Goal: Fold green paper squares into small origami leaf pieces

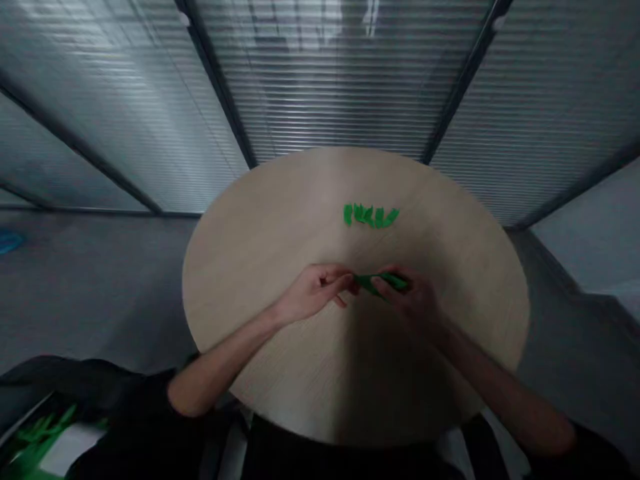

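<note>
Over the middle of the round table (260, 220), both hands meet at a small green piece (369, 284), dark, narrow and pointed towards the left. My left hand (320, 290) pinches its left tip between thumb and fingers. My right hand (410, 293) is closed around the other end, with the thumb on the near side and fingers partly covering it. Its exact kind and material are too blurred to tell. Beyond the hands, several small bright green pieces (370, 215) lie in a short row on the tabletop.
At the lower left, beside my body, a dark open container or bag holds more green pieces (43, 430) and something white (70, 447). Glass partitions with blinds (340, 100) stand behind the table. A blue object (10, 241) lies on the grey floor at far left.
</note>
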### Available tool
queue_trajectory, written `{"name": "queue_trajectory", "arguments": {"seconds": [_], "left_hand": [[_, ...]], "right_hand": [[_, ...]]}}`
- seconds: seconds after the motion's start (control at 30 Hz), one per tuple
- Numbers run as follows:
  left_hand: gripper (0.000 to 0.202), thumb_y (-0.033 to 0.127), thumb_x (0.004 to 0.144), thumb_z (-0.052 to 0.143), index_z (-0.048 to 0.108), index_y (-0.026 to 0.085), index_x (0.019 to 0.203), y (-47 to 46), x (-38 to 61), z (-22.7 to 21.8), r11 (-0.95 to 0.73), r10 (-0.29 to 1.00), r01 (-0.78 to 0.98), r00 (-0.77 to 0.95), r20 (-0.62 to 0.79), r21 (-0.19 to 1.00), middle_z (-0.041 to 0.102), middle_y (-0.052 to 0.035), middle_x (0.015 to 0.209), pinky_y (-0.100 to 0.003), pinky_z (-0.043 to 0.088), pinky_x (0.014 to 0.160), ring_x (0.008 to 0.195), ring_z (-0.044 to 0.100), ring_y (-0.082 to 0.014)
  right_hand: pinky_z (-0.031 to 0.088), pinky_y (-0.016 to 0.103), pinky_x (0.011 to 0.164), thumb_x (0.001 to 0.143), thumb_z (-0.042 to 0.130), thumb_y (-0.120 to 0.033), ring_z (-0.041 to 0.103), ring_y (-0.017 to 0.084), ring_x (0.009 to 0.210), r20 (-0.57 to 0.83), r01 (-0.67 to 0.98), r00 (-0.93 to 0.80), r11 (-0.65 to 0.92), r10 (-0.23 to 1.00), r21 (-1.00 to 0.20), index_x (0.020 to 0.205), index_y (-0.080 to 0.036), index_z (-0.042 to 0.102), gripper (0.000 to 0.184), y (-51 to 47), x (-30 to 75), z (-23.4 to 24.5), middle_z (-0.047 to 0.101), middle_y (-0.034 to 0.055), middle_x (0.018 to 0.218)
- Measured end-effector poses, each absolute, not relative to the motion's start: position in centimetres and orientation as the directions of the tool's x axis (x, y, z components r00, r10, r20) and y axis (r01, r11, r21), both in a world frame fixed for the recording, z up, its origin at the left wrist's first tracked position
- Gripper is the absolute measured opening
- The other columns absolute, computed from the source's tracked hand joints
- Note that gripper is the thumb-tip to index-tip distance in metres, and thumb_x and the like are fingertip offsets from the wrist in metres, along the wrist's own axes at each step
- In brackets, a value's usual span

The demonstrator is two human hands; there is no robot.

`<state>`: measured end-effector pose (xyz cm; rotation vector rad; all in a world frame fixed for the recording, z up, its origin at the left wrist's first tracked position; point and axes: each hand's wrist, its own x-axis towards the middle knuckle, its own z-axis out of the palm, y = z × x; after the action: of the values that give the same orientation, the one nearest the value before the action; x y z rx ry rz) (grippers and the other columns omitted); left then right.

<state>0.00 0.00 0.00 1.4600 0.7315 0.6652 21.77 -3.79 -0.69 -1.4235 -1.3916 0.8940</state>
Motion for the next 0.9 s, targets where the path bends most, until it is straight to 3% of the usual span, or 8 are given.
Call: {"name": "queue_trajectory", "arguments": {"seconds": [0.1,0.23,0.73,0.9], "left_hand": [[0.034,0.038,0.093,0.072,0.072,0.009,0.111,-0.4,0.6,-0.4,0.014,0.811,0.048,0.584,-0.04,0.999,0.077,-0.0098,0.094,-0.024,0.063,0.065,0.08,0.074,-0.016],[0.029,0.038,0.093,0.071,0.072,0.01,0.096,-0.8,1.1,-0.8,-0.003,0.822,0.09,0.567,-0.049,0.996,0.076,-0.0077,0.083,-0.024,0.061,0.062,0.067,0.071,-0.0131],[0.03,0.041,0.097,0.066,0.072,0.012,0.094,-1.2,1.4,-1.2,-0.073,0.847,0.11,0.531,0.003,0.991,0.077,-0.0084,0.083,-0.024,0.06,0.061,0.069,0.071,-0.014],[0.03,0.041,0.096,0.067,0.07,0.012,0.093,-1.4,1.4,-1.3,-0.078,0.855,0.099,0.519,0.016,0.992,0.075,-0.0071,0.079,-0.023,0.059,0.06,0.066,0.069,-0.0128]], "right_hand": [[0.045,0.024,0.051,0.08,0.074,-0.044,0.057,0.014,0.057,0.096,0.263,0.045,0.081,0.994,-0.961,0.078,-0.018,0.073,0.027,-4.0,21.6,-0.8,0.064,0.0008,0.064],[0.048,0.025,0.053,0.082,0.073,-0.043,0.061,0.015,0.06,0.085,0.225,-0.038,0.092,0.996,-0.97,0.078,-0.019,0.071,0.025,-4.1,21.4,-0.7,0.068,0.0022,0.067],[0.056,0.028,0.064,0.087,0.072,-0.043,0.07,0.018,0.069,0.036,0.156,-0.133,0.056,0.99,-0.986,0.086,-0.019,0.073,0.024,-4.0,21.7,-0.8,0.076,0.0046,0.075],[0.055,0.028,0.062,0.086,0.071,-0.044,0.069,0.018,0.069,0.03,0.2,-0.153,0.06,0.988,-0.978,0.086,-0.019,0.073,0.025,-3.9,21.8,-0.7,0.075,0.0042,0.076]]}}
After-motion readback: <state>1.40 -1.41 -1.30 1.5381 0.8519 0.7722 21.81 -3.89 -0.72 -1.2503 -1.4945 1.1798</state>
